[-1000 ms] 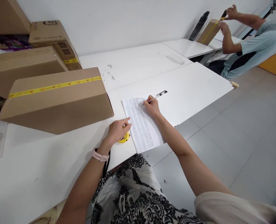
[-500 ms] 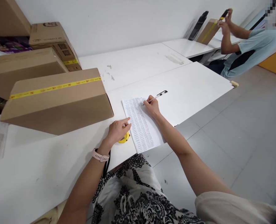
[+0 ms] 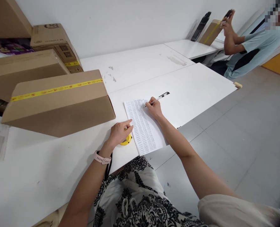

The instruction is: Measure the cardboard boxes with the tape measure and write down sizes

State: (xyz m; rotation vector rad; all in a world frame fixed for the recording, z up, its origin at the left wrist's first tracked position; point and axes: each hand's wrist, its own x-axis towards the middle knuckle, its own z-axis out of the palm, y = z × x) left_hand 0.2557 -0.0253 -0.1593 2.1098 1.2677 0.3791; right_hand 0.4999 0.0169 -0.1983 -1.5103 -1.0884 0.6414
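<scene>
My right hand (image 3: 154,107) is closed around a clear pen (image 3: 160,96) with a black cap end, its tip low over the paper sheet (image 3: 143,129). Columns of small handwritten entries cover much of the sheet, which lies at the table's near edge and juts slightly past it. My left hand (image 3: 119,130) rests palm down at the sheet's left edge, thumb and index finger stretched onto it. Partly under that hand sits a yellow tape measure (image 3: 125,140). The other left fingers are mostly hidden. A pink watch band (image 3: 102,158) circles my left wrist.
A cardboard box (image 3: 59,94) with yellow tape stands left of the sheet on the white table (image 3: 189,85), more boxes (image 3: 50,36) behind it. At the far right a co-worker (image 3: 251,50) holds up a dark device beside a taped box (image 3: 210,32) and a black bottle (image 3: 201,26).
My hands, the pen and the sheet look almost unmoved. The co-worker's hands have drawn closer together around the dark device.
</scene>
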